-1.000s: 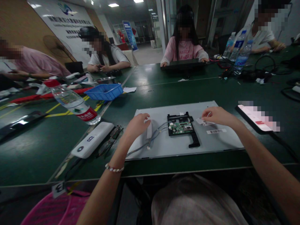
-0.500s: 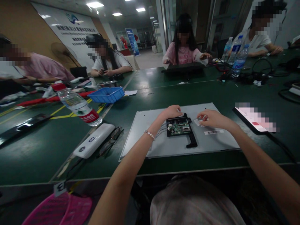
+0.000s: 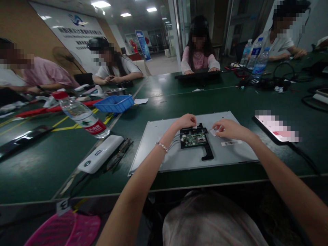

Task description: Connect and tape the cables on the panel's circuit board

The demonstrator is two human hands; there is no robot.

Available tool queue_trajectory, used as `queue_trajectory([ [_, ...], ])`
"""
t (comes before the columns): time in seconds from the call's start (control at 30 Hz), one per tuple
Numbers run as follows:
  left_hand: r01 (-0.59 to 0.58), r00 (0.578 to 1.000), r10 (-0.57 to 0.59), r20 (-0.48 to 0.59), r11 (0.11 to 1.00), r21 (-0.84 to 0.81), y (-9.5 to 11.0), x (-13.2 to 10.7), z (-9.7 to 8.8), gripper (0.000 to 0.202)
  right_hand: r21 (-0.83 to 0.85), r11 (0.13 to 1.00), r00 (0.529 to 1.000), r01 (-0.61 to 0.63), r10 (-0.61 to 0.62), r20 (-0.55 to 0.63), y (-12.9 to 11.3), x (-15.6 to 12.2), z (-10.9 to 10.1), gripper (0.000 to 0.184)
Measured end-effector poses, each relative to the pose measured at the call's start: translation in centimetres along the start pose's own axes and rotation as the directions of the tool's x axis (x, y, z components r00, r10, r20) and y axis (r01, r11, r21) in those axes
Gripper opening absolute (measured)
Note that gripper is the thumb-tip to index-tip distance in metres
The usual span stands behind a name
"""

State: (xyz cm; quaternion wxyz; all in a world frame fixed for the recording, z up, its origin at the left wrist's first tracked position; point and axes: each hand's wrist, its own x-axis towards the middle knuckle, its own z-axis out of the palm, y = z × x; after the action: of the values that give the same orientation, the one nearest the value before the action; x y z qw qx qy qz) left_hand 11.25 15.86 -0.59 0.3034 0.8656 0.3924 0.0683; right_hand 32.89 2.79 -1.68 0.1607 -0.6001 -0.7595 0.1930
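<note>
A green circuit board (image 3: pixel 192 138) in a black bracket (image 3: pixel 209 153) lies on a flat grey panel (image 3: pixel 174 164). My left hand (image 3: pixel 186 121) is at the bracket's far edge, its fingers pinched on a small white piece (image 3: pixel 195 127), perhaps tape. To the right of the board, my right hand (image 3: pixel 226 128) pinches a small pale piece (image 3: pixel 213 132) just over the panel. Thin cables (image 3: pixel 174 143) run from the board's left side under my left wrist. A barcode label (image 3: pixel 231 143) is on the panel below my right hand.
Left of the panel are a white power bank (image 3: pixel 100 154), glasses (image 3: pixel 119 155), a tilted water bottle (image 3: pixel 84 118) and a blue tray (image 3: pixel 115 104). A phone (image 3: pixel 271 131) with a cable lies at right. Several people sit around the green table (image 3: pixel 164 97).
My hands have barely moved and keep their pinches. Across the table, a person's hands have come down onto a dark flat panel. The whole view has shifted slightly.
</note>
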Motion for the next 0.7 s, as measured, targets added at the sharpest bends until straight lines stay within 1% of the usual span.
queue_trajectory([
  [0.1, 0.016, 1.000, -0.018, -0.023, 0.999, -0.050, -0.4, 0.2, -0.3, 0.013, 0.007, 1.000, 1.000, 0.016, -0.016, 0.000, 0.0, 0.0, 0.0, 0.028],
  [0.3, 0.065, 0.995, -0.073, -0.070, 0.992, -0.113, -1.3, 1.2, -0.7, 0.030, 0.026, 1.000, 1.000, 0.004, -0.004, 0.013, 0.0, 0.0, 0.0, 0.029],
  [0.5, 0.045, 0.994, -0.060, -0.096, 0.988, -0.145, -2.1, 2.1, -0.6, 0.024, 0.066, 0.998, 1.000, 0.009, -0.010, 0.009, 0.1, -0.1, 0.0, 0.030],
  [0.7, 0.027, 0.988, -0.050, -0.148, 0.987, -0.157, -2.5, 2.7, -0.1, 0.019, 0.076, 0.997, 1.000, 0.006, -0.005, -0.012, 0.7, 0.2, 0.5, 0.027],
])
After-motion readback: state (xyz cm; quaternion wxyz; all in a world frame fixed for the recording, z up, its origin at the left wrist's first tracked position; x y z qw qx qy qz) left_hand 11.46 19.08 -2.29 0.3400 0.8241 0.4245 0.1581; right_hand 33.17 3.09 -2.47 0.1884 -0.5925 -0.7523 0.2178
